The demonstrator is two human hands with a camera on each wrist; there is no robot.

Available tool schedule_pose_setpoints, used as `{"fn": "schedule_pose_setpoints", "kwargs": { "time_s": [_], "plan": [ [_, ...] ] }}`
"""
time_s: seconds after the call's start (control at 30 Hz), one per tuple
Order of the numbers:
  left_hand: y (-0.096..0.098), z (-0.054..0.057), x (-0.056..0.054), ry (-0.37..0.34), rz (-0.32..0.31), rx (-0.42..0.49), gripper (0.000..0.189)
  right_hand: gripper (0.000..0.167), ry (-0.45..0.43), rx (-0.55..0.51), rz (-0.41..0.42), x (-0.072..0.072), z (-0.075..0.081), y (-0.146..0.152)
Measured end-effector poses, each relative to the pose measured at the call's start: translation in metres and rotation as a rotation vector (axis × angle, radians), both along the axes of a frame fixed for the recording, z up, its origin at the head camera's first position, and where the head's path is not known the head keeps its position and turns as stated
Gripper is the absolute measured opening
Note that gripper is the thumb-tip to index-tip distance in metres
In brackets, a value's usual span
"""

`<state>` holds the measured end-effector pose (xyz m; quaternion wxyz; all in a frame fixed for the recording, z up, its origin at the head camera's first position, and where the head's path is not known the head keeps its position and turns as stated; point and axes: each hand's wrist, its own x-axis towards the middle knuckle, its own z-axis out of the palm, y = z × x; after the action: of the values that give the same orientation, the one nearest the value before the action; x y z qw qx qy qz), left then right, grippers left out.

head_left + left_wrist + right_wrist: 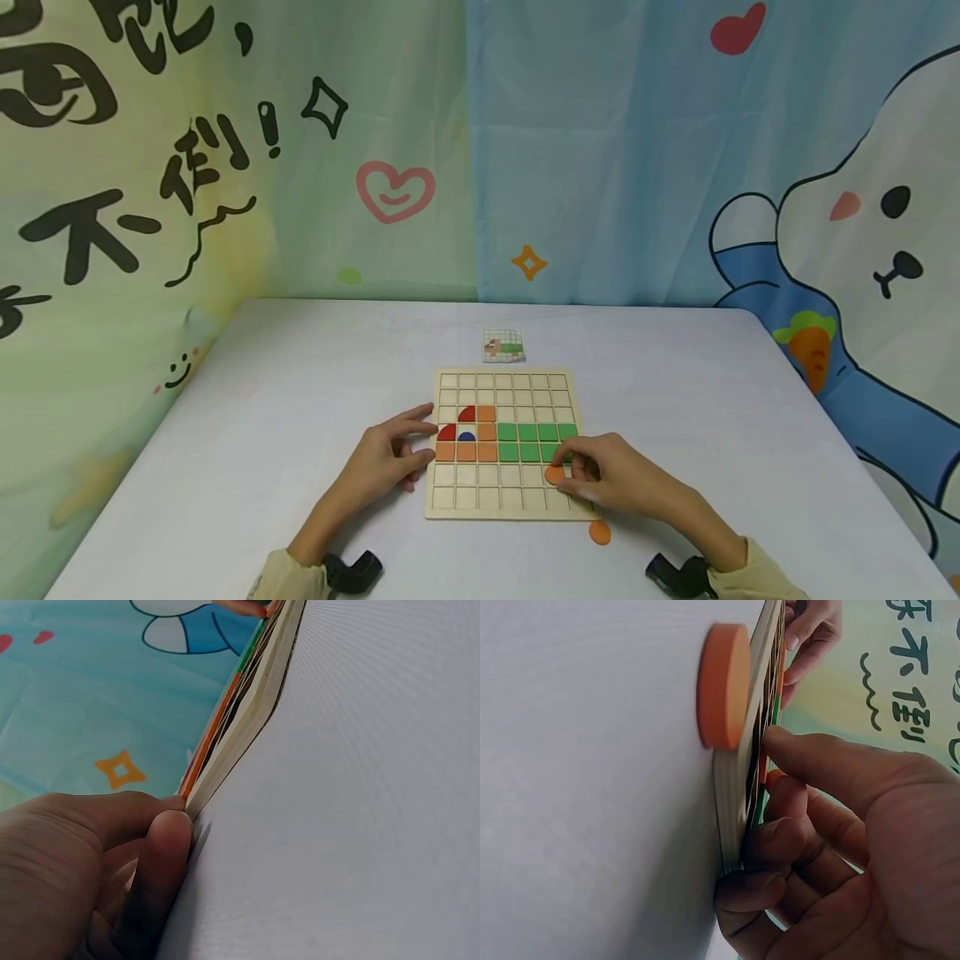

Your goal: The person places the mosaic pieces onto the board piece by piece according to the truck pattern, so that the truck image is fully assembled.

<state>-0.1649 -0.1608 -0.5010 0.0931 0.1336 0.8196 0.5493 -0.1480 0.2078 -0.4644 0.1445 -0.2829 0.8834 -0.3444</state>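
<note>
A pale wooden grid board (500,498) lies on the table. My left hand (386,454) touches its left edge with extended fingertips and thumb. My right hand (618,479) pinches a round orange piece (554,474) over a square below the green pieces (528,442). Part of that disc is hidden behind the fingers. Left on the board are orange squares (467,452), red quarter-round pieces (467,414) and a blue half-round piece (467,437). In the right wrist view, the right thumb and fingers are close at the board's edge.
A second orange disc (724,686) lies on the table, just off the board's near right corner. Beyond the board's far edge is a small picture card (502,346). A printed curtain (600,150) hangs behind the white table (337,358).
</note>
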Motion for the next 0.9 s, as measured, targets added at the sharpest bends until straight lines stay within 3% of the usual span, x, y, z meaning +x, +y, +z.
{"fn": "schedule_pose_setpoints", "kwargs": {
  "time_s": [0.43, 0.63, 0.9],
  "plan": [
    [0.000, -0.001, -0.001, -0.002, 0.003, -0.018, 0.036, 0.018, -0.016, -0.008, -0.031, 0.003, 0.004, 0.008],
    [0.000, -0.001, -0.001, 0.007, -0.002, -0.005, 0.037, 0.020, 0.005, -0.036, -0.039, 0.015, 0.006, 0.025],
    [-0.001, -0.001, -0.001, 0.011, -0.007, -0.005, 0.037, 0.017, -0.042, -0.068, -0.015, 0.032, 0.004, 0.044]
  ]
}}
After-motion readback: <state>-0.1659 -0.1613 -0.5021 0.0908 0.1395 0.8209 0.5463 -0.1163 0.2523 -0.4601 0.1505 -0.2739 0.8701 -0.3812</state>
